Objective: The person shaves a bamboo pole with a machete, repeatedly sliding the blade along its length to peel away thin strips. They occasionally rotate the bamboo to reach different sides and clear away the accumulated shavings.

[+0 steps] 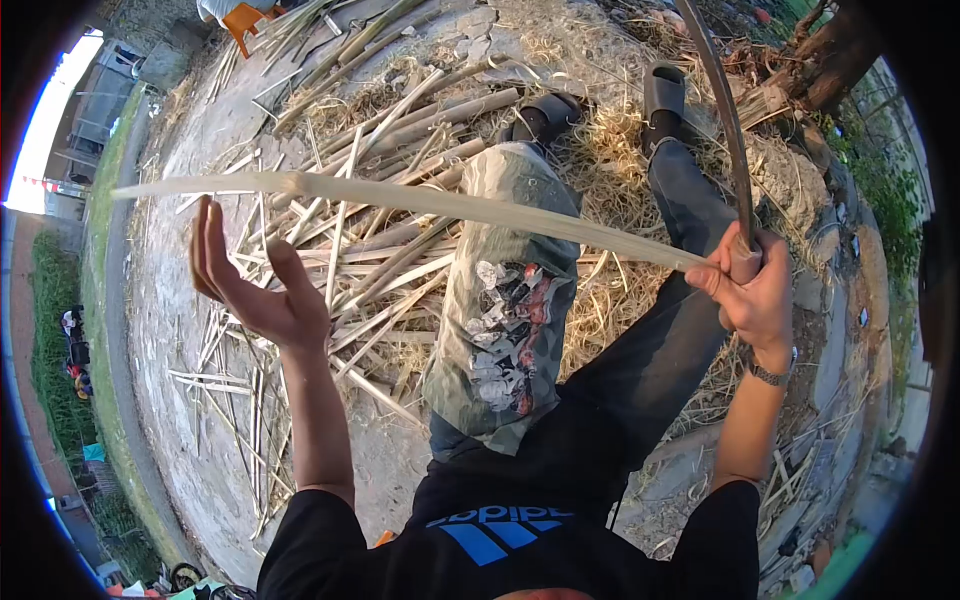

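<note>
Holding a pale strip (480,208) by its end alongside the handle (743,264) of a curved blade (733,125), the right grip (754,298) perhaps spares setting either down. Across from it, the left grip (272,302) spreads wide near the strip; between them, camouflage cloth (500,225) covers one leg (450,441), probably as protection.
</note>
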`<state>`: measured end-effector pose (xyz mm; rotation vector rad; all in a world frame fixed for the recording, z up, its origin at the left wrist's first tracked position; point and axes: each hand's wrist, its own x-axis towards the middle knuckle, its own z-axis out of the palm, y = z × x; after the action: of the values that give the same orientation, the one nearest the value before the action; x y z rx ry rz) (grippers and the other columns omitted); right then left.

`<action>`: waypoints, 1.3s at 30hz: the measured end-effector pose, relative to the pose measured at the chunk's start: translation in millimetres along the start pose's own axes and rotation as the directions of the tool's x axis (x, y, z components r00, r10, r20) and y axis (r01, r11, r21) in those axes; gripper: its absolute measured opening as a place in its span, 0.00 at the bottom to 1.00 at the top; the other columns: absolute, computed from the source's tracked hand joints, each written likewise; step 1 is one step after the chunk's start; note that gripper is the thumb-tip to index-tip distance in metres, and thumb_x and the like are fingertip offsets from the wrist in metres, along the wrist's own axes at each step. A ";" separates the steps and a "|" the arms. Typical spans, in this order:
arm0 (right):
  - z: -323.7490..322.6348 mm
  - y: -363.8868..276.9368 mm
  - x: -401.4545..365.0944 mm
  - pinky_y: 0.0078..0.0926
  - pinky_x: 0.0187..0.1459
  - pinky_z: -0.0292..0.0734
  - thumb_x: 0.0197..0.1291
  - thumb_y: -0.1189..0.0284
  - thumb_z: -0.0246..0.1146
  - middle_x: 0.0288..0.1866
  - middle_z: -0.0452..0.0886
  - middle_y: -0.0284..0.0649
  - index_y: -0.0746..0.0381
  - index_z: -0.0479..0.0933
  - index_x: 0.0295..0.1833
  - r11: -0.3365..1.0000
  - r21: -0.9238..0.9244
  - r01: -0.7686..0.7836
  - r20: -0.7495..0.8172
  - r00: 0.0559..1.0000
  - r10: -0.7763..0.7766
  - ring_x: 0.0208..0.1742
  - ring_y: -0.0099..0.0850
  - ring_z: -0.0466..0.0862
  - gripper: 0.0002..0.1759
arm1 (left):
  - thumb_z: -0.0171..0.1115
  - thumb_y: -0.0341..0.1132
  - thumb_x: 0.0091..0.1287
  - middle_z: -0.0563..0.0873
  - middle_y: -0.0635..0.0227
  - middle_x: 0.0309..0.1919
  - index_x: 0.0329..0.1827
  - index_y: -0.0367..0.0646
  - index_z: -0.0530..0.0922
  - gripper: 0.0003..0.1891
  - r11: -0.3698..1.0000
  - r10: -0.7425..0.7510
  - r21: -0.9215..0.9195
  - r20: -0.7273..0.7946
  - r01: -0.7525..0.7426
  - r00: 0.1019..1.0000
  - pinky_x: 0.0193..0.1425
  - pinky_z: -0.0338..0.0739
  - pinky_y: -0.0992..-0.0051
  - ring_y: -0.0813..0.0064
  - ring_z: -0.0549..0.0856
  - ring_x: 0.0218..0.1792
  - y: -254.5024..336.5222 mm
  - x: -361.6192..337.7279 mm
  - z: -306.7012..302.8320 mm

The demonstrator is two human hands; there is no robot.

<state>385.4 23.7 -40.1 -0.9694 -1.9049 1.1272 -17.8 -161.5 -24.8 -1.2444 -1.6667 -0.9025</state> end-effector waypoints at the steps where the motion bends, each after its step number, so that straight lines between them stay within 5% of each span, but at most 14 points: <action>1: -12.5 4.7 -3.5 0.25 0.36 0.78 0.49 0.73 0.86 0.26 0.79 0.31 0.62 0.74 0.33 0.997 -0.002 -0.082 -0.007 0.997 0.082 0.30 0.20 0.79 0.22 | 0.54 0.48 0.83 0.80 0.54 0.71 0.73 0.38 0.75 0.26 0.992 0.101 0.071 0.078 -0.106 0.992 0.79 0.62 0.52 0.53 0.71 0.76 -21.7 7.7 -2.0; 2: -23.4 9.0 -4.9 0.25 0.36 0.78 0.49 0.73 0.86 0.26 0.79 0.31 0.62 0.74 0.33 0.996 -0.006 -0.088 0.002 0.996 0.088 0.30 0.20 0.79 0.22 | 0.57 0.45 0.81 0.83 0.54 0.68 0.68 0.41 0.81 0.21 0.988 0.153 -0.030 0.231 -0.150 0.961 0.80 0.57 0.51 0.55 0.75 0.71 -37.9 12.0 -0.2; 4: -44.9 18.7 -2.4 0.25 0.37 0.79 0.45 0.74 0.86 0.27 0.79 0.31 0.62 0.74 0.33 0.970 -0.212 -0.120 0.083 0.987 0.140 0.30 0.21 0.79 0.23 | 0.60 0.46 0.80 0.89 0.54 0.57 0.59 0.40 0.87 0.19 0.987 0.132 -0.018 0.651 -0.159 0.747 0.73 0.69 0.56 0.61 0.84 0.62 -67.1 0.8 2.1; 6: -60.9 38.1 -3.0 0.26 0.37 0.80 0.44 0.74 0.86 0.27 0.80 0.32 0.63 0.74 0.35 0.968 -0.214 -0.133 0.082 0.985 0.154 0.31 0.23 0.82 0.23 | 0.64 0.45 0.78 0.93 0.56 0.42 0.51 0.38 0.89 0.17 0.928 -0.032 -0.107 0.931 0.358 0.363 0.57 0.82 0.65 0.68 0.90 0.46 -97.3 -18.5 2.0; 7: -65.7 41.1 -2.6 0.26 0.37 0.80 0.44 0.75 0.85 0.27 0.80 0.33 0.63 0.74 0.36 0.957 -0.251 -0.148 0.069 0.983 0.170 0.32 0.24 0.84 0.23 | 0.68 0.39 0.75 0.92 0.59 0.34 0.46 0.36 0.90 0.13 0.856 -0.100 -0.059 0.956 0.514 0.275 0.42 0.84 0.71 0.72 0.90 0.34 -95.0 -29.1 -3.7; 17: -110.8 92.6 20.0 0.26 0.38 0.78 0.47 0.72 0.84 0.29 0.86 0.37 0.64 0.75 0.38 0.918 -0.373 -0.134 0.223 0.947 0.230 0.31 0.27 0.85 0.22 | 0.71 0.26 0.68 0.91 0.63 0.29 0.45 0.35 0.90 0.06 0.849 -0.121 -0.023 0.964 0.529 0.235 0.39 0.84 0.75 0.78 0.87 0.29 -120.4 -70.1 -44.0; 20: -69.5 52.6 25.4 0.29 0.38 0.78 0.54 0.67 0.82 0.29 0.85 0.37 0.65 0.77 0.40 0.800 -0.600 -0.003 0.049 0.998 0.040 0.32 0.29 0.85 0.20 | 0.70 0.27 0.70 0.91 0.64 0.29 0.44 0.33 0.89 0.06 0.726 -0.243 0.040 0.949 0.687 0.201 0.35 0.82 0.77 0.82 0.86 0.28 -121.3 -79.2 -49.2; 22: -37.1 17.6 30.9 0.30 0.38 0.78 0.60 0.64 0.79 0.32 0.87 0.40 0.66 0.79 0.43 0.288 -0.859 0.423 0.174 0.771 -0.613 0.32 0.32 0.85 0.19 | 0.68 0.29 0.74 0.91 0.65 0.28 0.43 0.31 0.88 0.07 0.741 -0.252 0.000 0.927 0.671 0.278 0.35 0.83 0.77 0.83 0.87 0.30 -87.6 -73.8 -51.4; 24: 2.4 4.0 10.7 0.32 0.38 0.79 0.63 0.64 0.77 0.31 0.88 0.39 0.66 0.80 0.44 0.743 -0.628 0.231 -0.035 0.946 -0.323 0.31 0.34 0.86 0.18 | 0.66 0.28 0.75 0.91 0.62 0.31 0.47 0.32 0.87 0.07 0.715 -0.227 -0.059 0.923 0.696 0.311 0.37 0.84 0.76 0.80 0.88 0.31 -49.6 -75.7 -48.7; 26: 48.8 16.6 -18.6 0.31 0.37 0.81 0.62 0.63 0.78 0.28 0.88 0.36 0.67 0.80 0.43 0.998 -0.022 -0.051 -0.052 0.997 0.049 0.28 0.36 0.87 0.19 | 0.64 0.27 0.76 0.91 0.66 0.35 0.54 0.32 0.84 0.09 0.683 -0.141 -0.126 0.944 0.720 0.299 0.37 0.82 0.78 0.83 0.85 0.30 -11.0 -80.4 -46.6; 28: 83.2 -6.4 -27.0 0.32 0.34 0.82 0.62 0.60 0.78 0.25 0.88 0.33 0.67 0.80 0.41 0.986 -0.163 0.018 0.130 0.992 0.003 0.27 0.35 0.89 0.21 | 0.63 0.24 0.73 0.92 0.58 0.37 0.53 0.31 0.82 0.09 0.638 -0.070 -0.117 0.975 0.761 0.209 0.39 0.84 0.73 0.71 0.90 0.31 17.8 -78.1 -44.5; 32: 128.3 -15.6 -39.2 0.34 0.29 0.83 0.64 0.41 0.71 0.22 0.87 0.34 0.64 0.83 0.40 0.922 -0.385 0.023 0.420 0.895 0.153 0.25 0.39 0.89 0.32 | 0.63 0.24 0.73 0.93 0.60 0.32 0.50 0.32 0.83 0.07 0.710 -0.085 -0.118 0.964 0.694 0.252 0.33 0.82 0.75 0.75 0.89 0.26 36.9 -85.4 -47.4; 36: 155.0 -2.6 -49.4 0.39 0.25 0.82 0.66 0.35 0.64 0.20 0.85 0.34 0.61 0.85 0.38 0.866 -0.500 0.028 0.343 0.924 0.168 0.23 0.42 0.88 0.35 | 0.65 0.24 0.72 0.93 0.63 0.30 0.48 0.33 0.84 0.06 0.726 -0.101 -0.187 0.923 0.661 0.371 0.29 0.79 0.79 0.83 0.87 0.23 42.8 -98.1 -56.4; 39: 138.3 31.5 -24.8 0.44 0.22 0.77 0.69 0.37 0.62 0.17 0.82 0.42 0.61 0.78 0.28 0.873 -0.487 0.017 0.136 0.989 0.057 0.21 0.48 0.86 0.36 | 0.66 0.24 0.72 0.93 0.62 0.32 0.48 0.32 0.85 0.06 0.680 -0.139 -0.143 0.938 0.719 0.318 0.29 0.77 0.81 0.85 0.86 0.25 36.7 -111.9 -70.4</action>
<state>287.1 -39.1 -124.5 -1.2000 -2.3696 0.7494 48.6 -255.9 -98.9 -1.8815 -2.8939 -1.2476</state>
